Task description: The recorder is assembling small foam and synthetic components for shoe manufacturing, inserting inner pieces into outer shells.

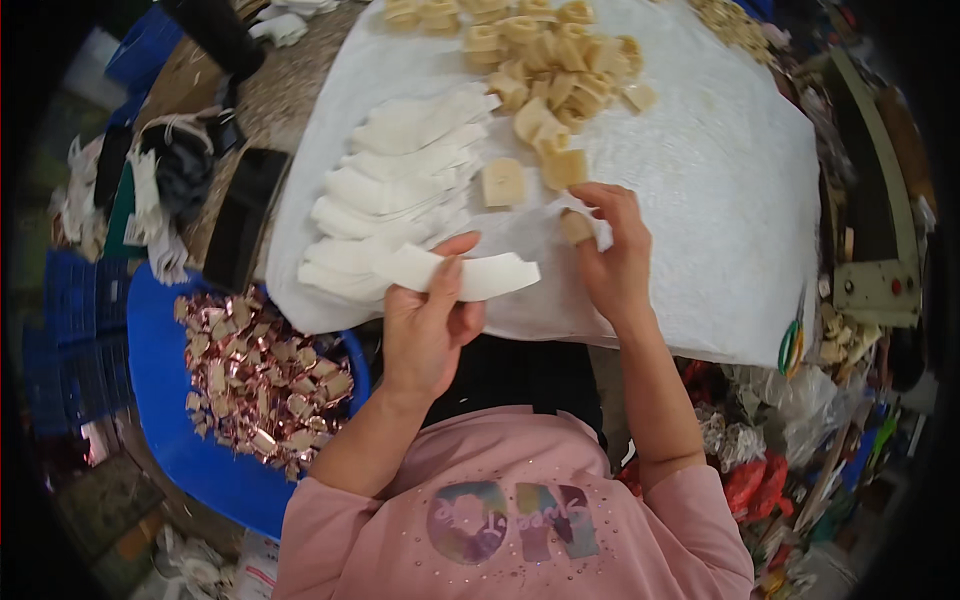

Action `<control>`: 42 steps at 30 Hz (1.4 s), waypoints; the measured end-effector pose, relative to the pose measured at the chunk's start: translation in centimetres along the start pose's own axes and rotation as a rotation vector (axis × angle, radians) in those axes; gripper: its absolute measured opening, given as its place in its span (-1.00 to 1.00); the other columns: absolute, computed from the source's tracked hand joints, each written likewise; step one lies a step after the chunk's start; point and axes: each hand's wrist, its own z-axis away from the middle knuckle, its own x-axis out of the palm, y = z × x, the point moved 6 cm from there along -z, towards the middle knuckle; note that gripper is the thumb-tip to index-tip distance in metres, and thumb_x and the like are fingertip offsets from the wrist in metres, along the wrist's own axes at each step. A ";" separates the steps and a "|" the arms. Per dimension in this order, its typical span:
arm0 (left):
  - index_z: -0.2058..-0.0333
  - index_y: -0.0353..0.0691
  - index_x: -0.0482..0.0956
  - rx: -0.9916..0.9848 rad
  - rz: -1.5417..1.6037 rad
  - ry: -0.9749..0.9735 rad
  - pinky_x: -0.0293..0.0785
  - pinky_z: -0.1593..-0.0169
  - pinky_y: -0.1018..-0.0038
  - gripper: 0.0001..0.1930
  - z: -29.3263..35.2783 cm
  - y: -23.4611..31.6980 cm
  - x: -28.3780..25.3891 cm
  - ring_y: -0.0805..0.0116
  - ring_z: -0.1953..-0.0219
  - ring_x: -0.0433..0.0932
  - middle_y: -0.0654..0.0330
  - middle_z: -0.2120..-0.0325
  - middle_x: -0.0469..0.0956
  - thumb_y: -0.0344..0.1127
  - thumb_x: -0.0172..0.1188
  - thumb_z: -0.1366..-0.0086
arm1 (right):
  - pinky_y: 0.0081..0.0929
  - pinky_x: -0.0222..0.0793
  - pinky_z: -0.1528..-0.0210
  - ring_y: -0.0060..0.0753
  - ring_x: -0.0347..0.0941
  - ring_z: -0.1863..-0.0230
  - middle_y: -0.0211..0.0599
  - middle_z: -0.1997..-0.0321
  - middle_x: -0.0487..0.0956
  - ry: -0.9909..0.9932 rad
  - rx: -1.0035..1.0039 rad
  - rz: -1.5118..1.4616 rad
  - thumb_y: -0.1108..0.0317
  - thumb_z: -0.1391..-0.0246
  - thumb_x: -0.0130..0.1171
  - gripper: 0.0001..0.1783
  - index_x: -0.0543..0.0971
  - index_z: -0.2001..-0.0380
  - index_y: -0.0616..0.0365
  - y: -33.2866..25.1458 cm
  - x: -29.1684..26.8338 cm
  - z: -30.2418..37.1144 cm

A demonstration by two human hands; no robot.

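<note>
The left hand (428,325) pinches a long white curved paper strip (470,275) between thumb and fingers, just above the near edge of the desk's white cloth cover (720,200). The right hand (612,250) pinches a small tan block (576,227) beside it. A row of white paper strips (390,195) lies toward the left edge, and a heap of tan blocks (550,60) (many of them) sits at the far edge.
</note>
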 end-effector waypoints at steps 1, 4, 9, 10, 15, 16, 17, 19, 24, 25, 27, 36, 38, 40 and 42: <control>-0.02 -0.35 0.37 -0.006 0.000 -0.014 0.17 0.61 0.68 -0.69 0.1 -0.2 -0.1 0.59 0.61 0.31 0.26 0.50 0.44 -0.30 -0.08 -0.39 | -0.26 0.29 0.07 -0.02 0.31 0.10 -0.12 0.12 0.47 0.011 0.005 0.010 0.63 0.20 0.13 -0.64 0.48 0.22 0.20 -0.1 0.2 -0.3; -0.02 -0.35 0.36 -0.047 -0.032 0.038 0.17 0.59 0.67 -0.69 -0.1 -0.6 -0.4 0.58 0.58 0.32 0.25 0.49 0.45 -0.32 -0.04 -0.37 | -0.26 0.28 0.03 0.01 0.29 0.08 -0.11 0.13 0.43 -0.024 -0.077 0.150 0.61 0.20 0.16 -0.60 0.48 0.17 0.22 -1.2 0.8 -1.6; -0.06 -0.40 0.31 -0.037 0.050 -0.002 0.24 0.45 0.60 -0.64 -0.3 -0.2 1.2 0.51 0.46 0.36 0.18 0.45 0.46 -0.29 -0.13 -0.39 | -0.27 0.29 0.03 -0.02 0.29 0.06 -0.04 0.18 0.39 0.092 0.243 0.187 0.63 0.20 0.07 -0.53 0.48 0.09 0.22 3.6 1.0 -2.9; -0.06 -0.43 0.29 -0.033 0.082 0.036 0.25 0.41 0.57 -0.62 -0.4 -0.1 1.3 0.48 0.44 0.36 0.15 0.45 0.46 -0.27 -0.16 -0.40 | -0.27 0.29 0.03 -0.02 0.29 0.06 -0.04 0.18 0.39 0.097 0.243 0.189 0.63 0.20 0.07 -0.53 0.48 0.09 0.22 3.6 1.0 -2.9; -0.07 -0.48 0.28 -0.042 0.045 -0.035 0.25 0.36 0.53 -0.59 -0.4 -0.6 0.6 0.42 0.42 0.36 0.10 0.41 0.46 -0.26 -0.22 -0.40 | -0.29 0.34 0.15 -0.14 0.30 0.15 -0.17 0.32 0.38 -0.121 0.031 0.433 0.53 0.18 0.07 -0.71 0.56 0.29 0.10 0.7 0.2 -3.2; -0.07 -0.48 0.27 -0.031 0.023 -0.071 0.25 0.37 0.53 -0.59 -0.4 -0.6 0.7 0.42 0.42 0.36 0.09 0.39 0.45 -0.26 -0.22 -0.40 | -0.29 0.34 0.16 -0.15 0.29 0.19 -0.21 0.34 0.37 -0.171 -0.003 0.613 0.50 0.18 0.07 -0.78 0.57 0.36 0.10 0.3 -0.3 -3.2; -0.07 -0.48 0.27 -0.031 0.024 -0.074 0.25 0.37 0.53 -0.59 -0.3 -0.6 0.8 0.42 0.42 0.36 0.09 0.39 0.45 -0.26 -0.22 -0.40 | -0.29 0.34 0.16 -0.15 0.29 0.19 -0.21 0.34 0.37 -0.169 -0.002 0.616 0.50 0.18 0.07 -0.78 0.57 0.36 0.10 0.6 -1.1 -3.0; -0.07 -0.48 0.28 -0.057 0.017 -0.088 0.26 0.34 0.55 -0.60 -0.3 -0.8 1.1 0.49 0.40 0.38 0.12 0.38 0.47 -0.27 -0.23 -0.42 | -0.31 0.34 0.18 -0.17 0.28 0.24 -0.22 0.37 0.35 -0.259 -0.086 0.816 0.41 0.16 0.06 -0.88 0.55 0.48 0.08 1.2 -2.3 -2.6; -0.06 -0.48 0.30 -0.066 -0.005 -0.071 0.27 0.36 0.58 -0.60 -0.2 -1.2 1.9 0.51 0.42 0.37 0.16 0.40 0.47 -0.27 -0.25 -0.43 | -0.35 0.34 0.13 -0.13 0.30 0.17 -0.16 0.29 0.39 -0.026 0.051 0.514 0.62 0.21 0.05 -0.67 0.55 0.29 0.11 4.5 -4.1 0.4; -0.06 -0.48 0.31 -0.054 -0.022 -0.075 0.27 0.37 0.60 -0.60 -0.2 -1.2 1.9 0.52 0.43 0.37 0.17 0.40 0.47 -0.27 -0.25 -0.44 | -0.36 0.34 0.10 -0.11 0.31 0.14 -0.13 0.25 0.40 0.164 0.139 0.284 0.70 0.24 0.03 -0.57 0.54 0.22 0.11 5.4 -5.1 1.0; -0.05 -0.48 0.32 -0.044 -0.027 -0.074 0.27 0.37 0.61 -0.60 -0.2 -1.2 1.9 0.54 0.43 0.37 0.18 0.40 0.47 -0.26 -0.23 -0.44 | -0.36 0.33 0.07 -0.09 0.32 0.09 -0.11 0.19 0.41 0.192 0.167 0.263 0.75 0.25 0.00 -0.51 0.52 0.17 0.13 6.0 -5.5 1.8; 0.03 -0.47 0.42 0.052 -0.171 -0.039 0.29 0.34 0.62 -0.63 0.3 -1.1 2.5 0.55 0.40 0.38 0.17 0.33 0.51 -0.25 -0.14 -0.42 | -0.38 0.44 0.18 -0.11 0.51 0.21 -0.13 0.22 0.54 0.100 0.226 -0.339 0.74 0.13 0.07 -0.61 0.50 0.17 0.19 -0.3 -5.9 4.1; 0.03 -0.46 0.44 0.091 -0.210 -0.006 0.30 0.31 0.67 -0.63 0.4 -1.1 2.6 0.60 0.38 0.37 0.19 0.33 0.53 -0.25 -0.14 -0.42 | -0.43 0.46 0.19 -0.12 0.51 0.17 -0.05 0.14 0.54 0.065 -0.075 -0.471 0.74 0.14 0.11 -0.59 0.48 0.16 0.18 -4.4 -5.2 4.1; 0.02 -0.46 0.44 0.141 -0.305 -0.079 0.30 0.29 0.68 -0.63 0.3 -1.1 3.1 0.62 0.37 0.38 0.19 0.28 0.54 -0.25 -0.14 -0.42 | -0.41 0.45 0.16 -0.10 0.51 0.17 -0.03 0.10 0.53 0.074 -0.221 -0.503 0.77 0.17 0.11 -0.53 0.45 0.12 0.17 -6.5 -4.3 4.4; 0.02 -0.46 0.44 0.121 -0.266 -0.094 0.29 0.31 0.69 -0.63 0.8 -0.7 4.7 0.63 0.38 0.38 0.21 0.30 0.53 -0.25 -0.14 -0.43 | -0.35 0.44 0.15 -0.08 0.48 0.16 -0.06 0.11 0.52 0.088 -0.230 -0.483 0.79 0.21 0.07 -0.45 0.42 0.08 0.13 -6.2 -2.7 4.8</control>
